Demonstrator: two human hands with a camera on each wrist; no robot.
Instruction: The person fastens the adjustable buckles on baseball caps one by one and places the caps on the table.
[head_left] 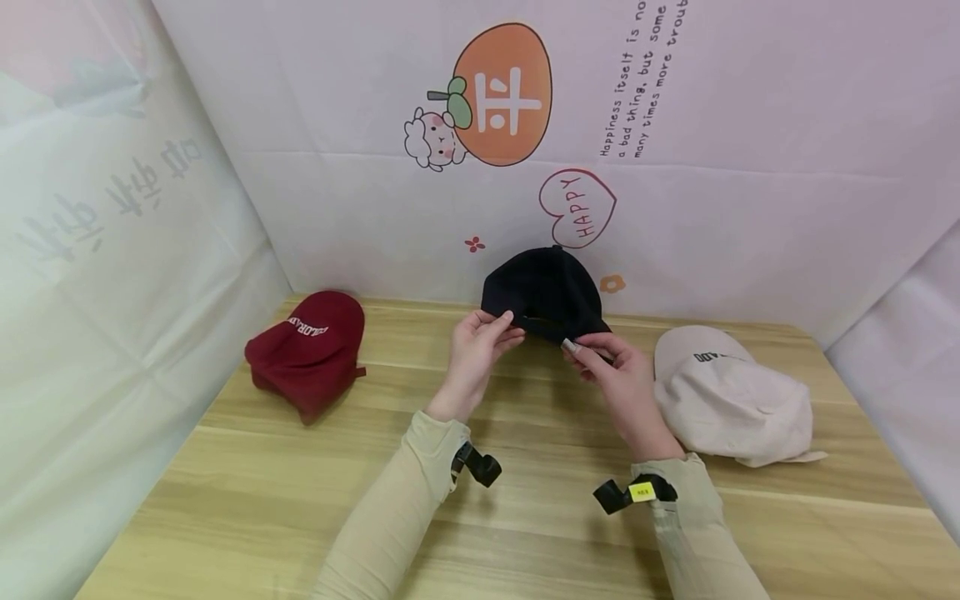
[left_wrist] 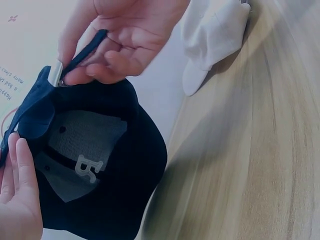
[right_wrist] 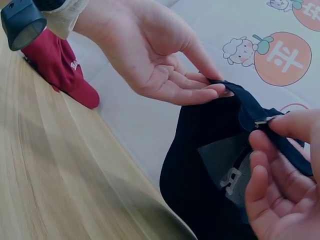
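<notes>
A black baseball cap [head_left: 543, 287] is held up at the back of the table, its inside showing in both wrist views. My left hand [head_left: 476, 354] pinches the band at one side of the back opening, thumb against fingers. At the strap's metal buckle [right_wrist: 262, 121], my right hand [head_left: 618, 375] pinches with thumb and forefinger. The strap's loose end [left_wrist: 92, 47] sticks out past the right fingers in the left wrist view. A pale letter-shaped patch of stitching [left_wrist: 89, 168] shows inside the crown.
To the left lies a dark red cap [head_left: 315, 350] with white lettering. A cream cap [head_left: 731, 396] with dark lettering rests near the right forearm. Behind the wooden table [head_left: 525, 517] hangs a printed white cloth [head_left: 360, 200], with more cloth at both sides.
</notes>
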